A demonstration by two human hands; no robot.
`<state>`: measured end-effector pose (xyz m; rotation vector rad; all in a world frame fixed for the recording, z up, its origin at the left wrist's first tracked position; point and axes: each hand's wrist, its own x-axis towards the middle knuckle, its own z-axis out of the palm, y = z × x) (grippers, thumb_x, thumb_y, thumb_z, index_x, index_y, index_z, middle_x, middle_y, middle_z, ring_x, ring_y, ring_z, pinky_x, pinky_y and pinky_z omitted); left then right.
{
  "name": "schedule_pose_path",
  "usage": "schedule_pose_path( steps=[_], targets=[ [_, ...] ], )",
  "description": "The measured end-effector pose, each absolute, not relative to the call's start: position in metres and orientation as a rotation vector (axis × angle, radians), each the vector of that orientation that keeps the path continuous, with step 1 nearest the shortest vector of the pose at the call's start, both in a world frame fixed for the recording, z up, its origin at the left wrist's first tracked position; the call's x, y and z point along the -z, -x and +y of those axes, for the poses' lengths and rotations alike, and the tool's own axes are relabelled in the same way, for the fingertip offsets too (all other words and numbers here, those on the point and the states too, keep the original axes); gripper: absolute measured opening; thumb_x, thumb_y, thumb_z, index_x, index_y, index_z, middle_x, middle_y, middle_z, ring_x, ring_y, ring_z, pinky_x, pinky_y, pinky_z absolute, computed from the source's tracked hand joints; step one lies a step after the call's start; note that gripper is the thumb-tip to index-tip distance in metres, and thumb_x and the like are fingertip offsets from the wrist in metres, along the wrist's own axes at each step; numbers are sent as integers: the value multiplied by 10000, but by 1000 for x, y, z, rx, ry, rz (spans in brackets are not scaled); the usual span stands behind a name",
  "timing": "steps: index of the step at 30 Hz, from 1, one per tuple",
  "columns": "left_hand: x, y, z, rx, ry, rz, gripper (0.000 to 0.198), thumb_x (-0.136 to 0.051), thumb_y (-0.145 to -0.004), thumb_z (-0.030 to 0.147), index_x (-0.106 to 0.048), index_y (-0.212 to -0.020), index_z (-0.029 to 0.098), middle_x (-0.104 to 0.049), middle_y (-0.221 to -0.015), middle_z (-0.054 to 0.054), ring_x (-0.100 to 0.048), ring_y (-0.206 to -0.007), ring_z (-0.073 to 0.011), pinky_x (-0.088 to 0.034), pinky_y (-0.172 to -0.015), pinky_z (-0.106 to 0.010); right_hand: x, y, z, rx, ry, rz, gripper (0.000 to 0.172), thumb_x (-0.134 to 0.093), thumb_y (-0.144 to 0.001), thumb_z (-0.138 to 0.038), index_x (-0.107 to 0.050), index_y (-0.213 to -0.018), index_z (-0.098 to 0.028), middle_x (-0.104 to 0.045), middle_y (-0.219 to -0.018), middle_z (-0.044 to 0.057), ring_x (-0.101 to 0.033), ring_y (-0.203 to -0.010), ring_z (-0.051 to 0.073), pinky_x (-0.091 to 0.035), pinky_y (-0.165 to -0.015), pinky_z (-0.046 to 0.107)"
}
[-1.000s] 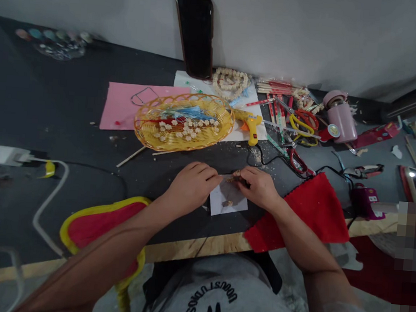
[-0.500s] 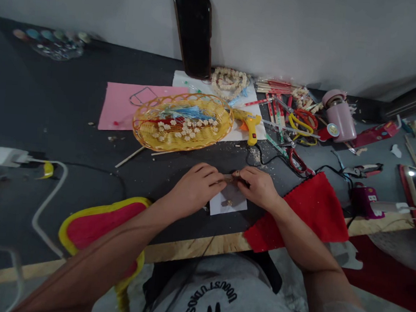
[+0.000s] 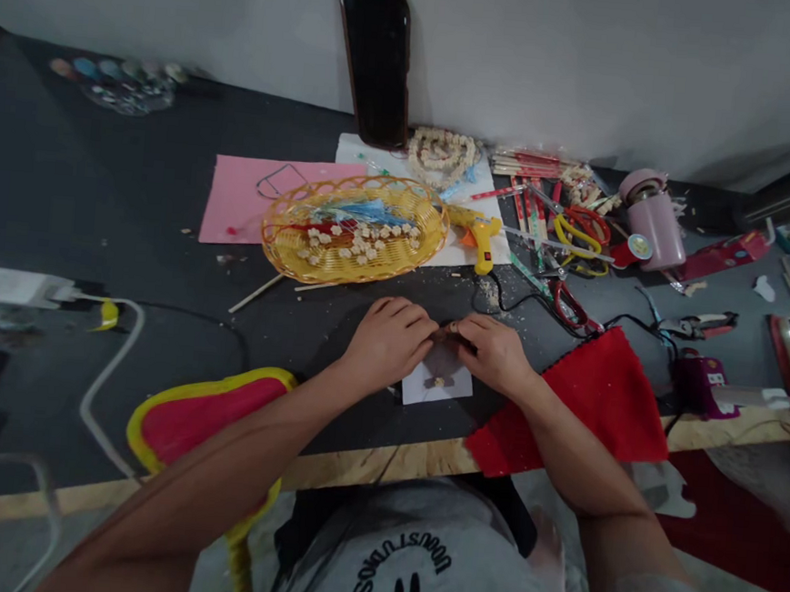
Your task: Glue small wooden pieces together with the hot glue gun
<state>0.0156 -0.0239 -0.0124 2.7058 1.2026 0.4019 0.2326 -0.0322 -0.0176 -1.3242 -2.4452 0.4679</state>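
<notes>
My left hand (image 3: 395,340) and my right hand (image 3: 493,347) meet over a small white sheet of paper (image 3: 437,392). The fingers of both are closed around a small thing between them, mostly hidden and too small to name. On the paper, just below the fingertips, lies a tiny pale piece (image 3: 438,382). Behind my hands stands a yellow woven basket (image 3: 352,273) holding small pale flower-shaped pieces (image 3: 362,243) and a blue tassel (image 3: 367,210).
A yellow glue gun (image 3: 482,244) lies right of the basket, its cord trailing among scissors (image 3: 570,308). Red felt (image 3: 596,398) lies under my right forearm. A phone (image 3: 376,62) leans on the wall; a pink bottle (image 3: 655,225) stands at right. A stick (image 3: 256,294) lies left.
The view has shifted slightly, so everything sits a little further right. Both hands stay together over the paper, with only small finger movement.
</notes>
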Motion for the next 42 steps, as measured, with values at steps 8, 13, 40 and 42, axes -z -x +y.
schedule_pose_path(
  steps=[8,13,40,42],
  targets=[
    [13,-7,-17,-514,-2602,1277,204,-542,-970,316,-718,-984,213,-712,-969,-48,-587,-965,-233,-420,-852,-395,18,-233,-32,-479,1310,-2424,140,-587,-881,-144,-669,-963,-223,-736,-953,54,-685,-896,192,-515,-790,280],
    [12,-5,-17,-500,-2564,1241,197,-556,-966,314,-730,-979,221,-718,-970,-48,-589,-964,-226,-418,-846,-383,19,-233,-31,-516,1317,-2420,155,-582,-890,-148,-667,-989,-233,-733,-969,49,-681,-909,186,-511,-798,276],
    [18,-13,-18,-430,-2600,1173,150,-584,-941,266,-724,-976,225,-721,-949,-31,-579,-952,-229,-398,-859,-395,19,-231,-31,-476,1340,-2426,184,-596,-863,-135,-669,-996,-237,-746,-987,35,-692,-916,181,-522,-803,274],
    [17,-13,-18,-434,-2601,1164,163,-570,-947,273,-723,-972,222,-720,-951,-34,-578,-955,-231,-400,-864,-401,19,-231,-31,-468,1334,-2425,174,-598,-858,-133,-668,-981,-236,-744,-971,34,-689,-907,179,-521,-799,270]
  ],
)
